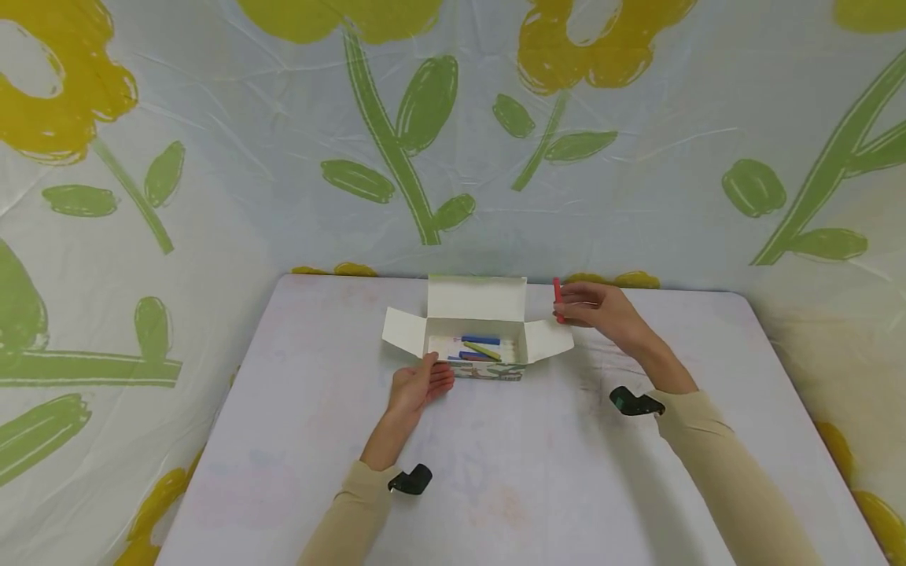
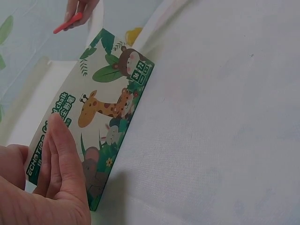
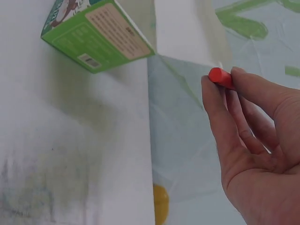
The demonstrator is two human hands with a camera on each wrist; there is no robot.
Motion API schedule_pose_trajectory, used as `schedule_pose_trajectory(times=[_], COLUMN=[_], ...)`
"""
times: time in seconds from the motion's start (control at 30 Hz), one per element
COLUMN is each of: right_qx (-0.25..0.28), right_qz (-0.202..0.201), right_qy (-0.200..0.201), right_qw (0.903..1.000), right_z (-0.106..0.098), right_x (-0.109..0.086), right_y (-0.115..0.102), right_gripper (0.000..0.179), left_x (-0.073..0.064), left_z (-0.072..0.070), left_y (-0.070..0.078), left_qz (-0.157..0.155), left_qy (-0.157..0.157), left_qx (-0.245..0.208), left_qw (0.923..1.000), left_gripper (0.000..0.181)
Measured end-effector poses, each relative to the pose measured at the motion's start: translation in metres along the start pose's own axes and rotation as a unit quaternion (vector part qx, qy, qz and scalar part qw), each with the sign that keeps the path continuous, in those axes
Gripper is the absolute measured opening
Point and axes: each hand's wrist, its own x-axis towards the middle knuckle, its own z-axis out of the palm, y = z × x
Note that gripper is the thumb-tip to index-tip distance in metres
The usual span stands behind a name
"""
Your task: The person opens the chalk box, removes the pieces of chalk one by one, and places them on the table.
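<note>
An open cardboard chalk box point(image 1: 488, 371) stands on the table, its flaps spread and its front printed with jungle animals. Inside lie several chalk sticks, among them a blue one point(image 1: 481, 340) and a yellow-green one point(image 1: 483, 350). My left hand point(image 1: 414, 385) holds the box at its front left corner, thumb at the rim and straight fingers along the printed front point(image 2: 105, 112). Above and beyond the right flap point(image 1: 548, 339), my right hand point(image 1: 602, 310) pinches a red chalk stick point(image 1: 557, 300) between thumb and fingertips; its round end point(image 3: 215, 75) faces the right wrist camera.
A pale cloth covers the table point(image 1: 510, 472), with faint smudges right of the box. Behind it hangs a flower-patterned sheet point(image 1: 311, 118), close to the table's back edge. The raised lid point(image 1: 477, 297) stands at the box's far side.
</note>
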Motion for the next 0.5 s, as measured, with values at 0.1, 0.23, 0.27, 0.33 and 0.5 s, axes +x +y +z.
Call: schedule_pose_trajectory(times=[0.1,0.23,0.27,0.33,0.5], right_qx=[0.025,0.029,0.031,0.03,0.026], right_qz=[0.0,0.006,0.009,0.02,0.049], right_qy=[0.005,0.019,0.022,0.027,0.036], right_qw=[0.9997,0.9994,0.9992,0.999,0.9978], right_z=[-0.009,-0.018,-0.02,-0.023,-0.029], right_x=[-0.004,-0.009,-0.011,-0.013,-0.019], right_y=[0.006,0.015,0.018,0.023,0.04], right_gripper=[0.054,0.056,0.057,0.059,0.064], left_x=[0.002,0.002,0.002,0.002,0.001], left_z=[-0.001,-0.001,-0.001,-0.001,0.001], left_y=[-0.001,-0.001,-0.001,0.0,0.0], left_qz=[-0.004,-0.004,-0.003,-0.002,-0.005], left_qy=[0.0,0.0,-0.001,0.001,0.007], left_qx=[0.001,0.0,0.0,0.001,0.0], left_qw=[1.0,1.0,1.0,1.0,1.0], left_gripper=[0.041,0.041,0.041,0.041,0.039])
